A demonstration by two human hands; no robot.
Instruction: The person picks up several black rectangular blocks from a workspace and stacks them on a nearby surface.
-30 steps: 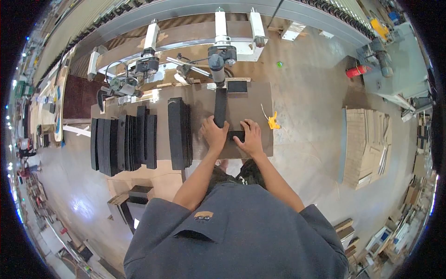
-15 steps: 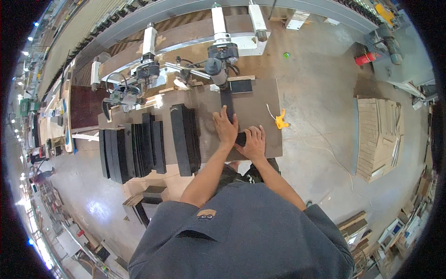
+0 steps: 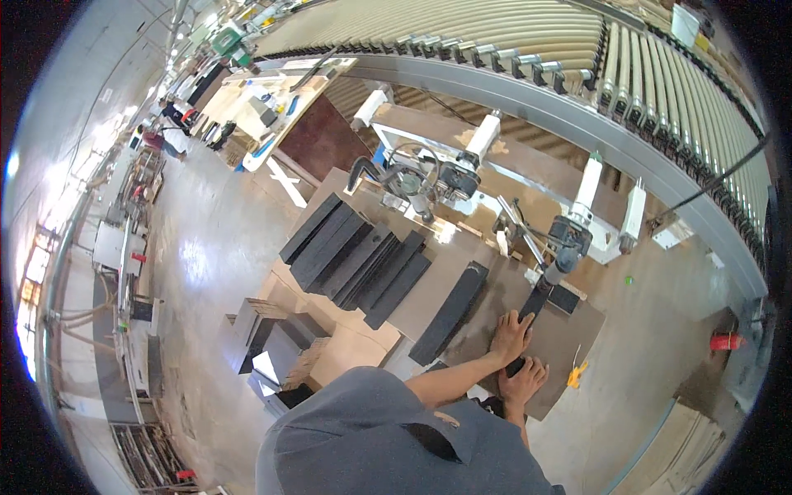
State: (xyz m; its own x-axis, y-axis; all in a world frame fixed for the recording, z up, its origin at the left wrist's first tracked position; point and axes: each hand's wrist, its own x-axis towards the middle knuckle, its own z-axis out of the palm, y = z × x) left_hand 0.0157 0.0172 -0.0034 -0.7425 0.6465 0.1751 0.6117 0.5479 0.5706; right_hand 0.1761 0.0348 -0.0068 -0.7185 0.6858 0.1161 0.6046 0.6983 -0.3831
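A long narrow black strip of board (image 3: pixel 539 302) lies on the brown work table (image 3: pixel 561 338), its far end under the head of a drilling machine (image 3: pixel 563 262). My left hand (image 3: pixel 512 337) is closed over the middle of the strip, fingers across its sides. At the near end my right hand (image 3: pixel 525 380) grips the strip, thumb toward the left hand. The two hands are close together but apart. Left of them stands a stack of black strips (image 3: pixel 450 315), and farther left a larger row of black strips (image 3: pixel 355 260).
A second machine head (image 3: pixel 417 186) stands at the table's back left. Beyond runs a roller conveyor (image 3: pixel 462 37). A yellow tool (image 3: pixel 577 375) with a cord lies at the table's right edge. Stacked boards (image 3: pixel 276 334) sit low at left. A red fire extinguisher (image 3: pixel 726 341) is far right.
My view has swung to the left, so the table and hands now appear lower right and tilted. Both hands stay on the same strip.
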